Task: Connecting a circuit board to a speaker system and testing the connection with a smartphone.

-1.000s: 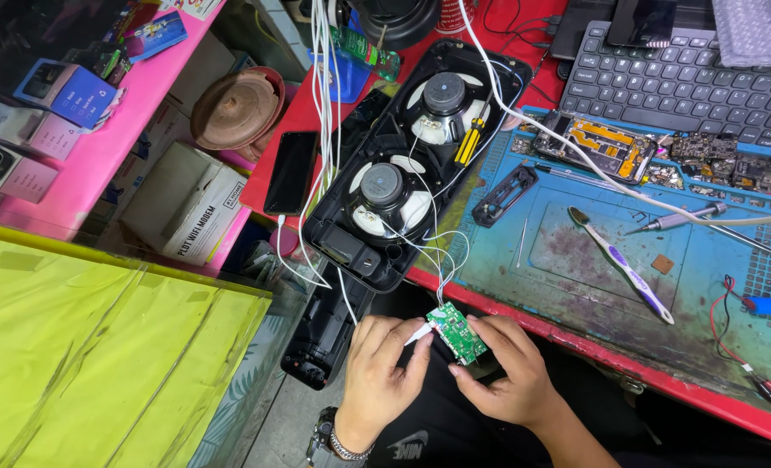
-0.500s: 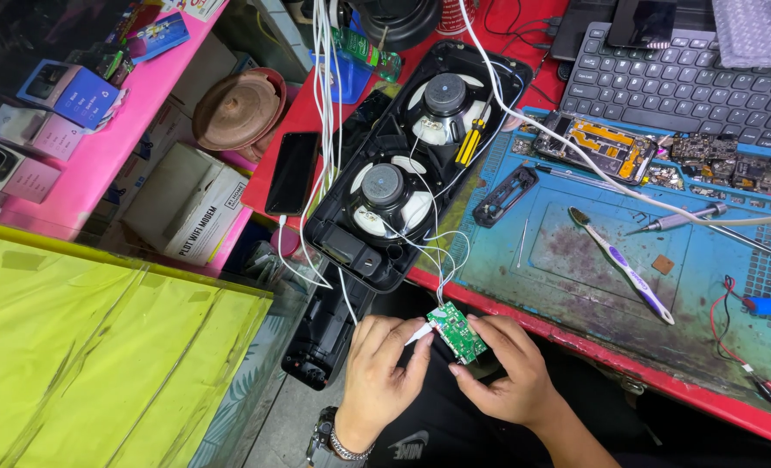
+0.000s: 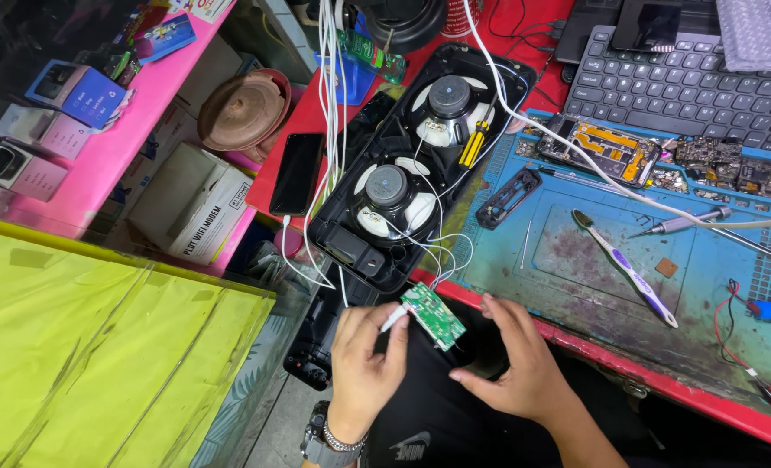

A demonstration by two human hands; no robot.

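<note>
A small green circuit board hangs over the red table edge, tied by thin white wires to an opened black speaker housing with two round drivers. My left hand pinches a white plug at the board's left end. My right hand grips the board's lower right side with its fingertips. A yellow-handled screwdriver lies inside the housing between the drivers.
A blue work mat carries a toothbrush, a black plastic bracket, an opened phone and a soldering pen. A keyboard sits behind. A black phone, white cables, boxes on a pink shelf are at left.
</note>
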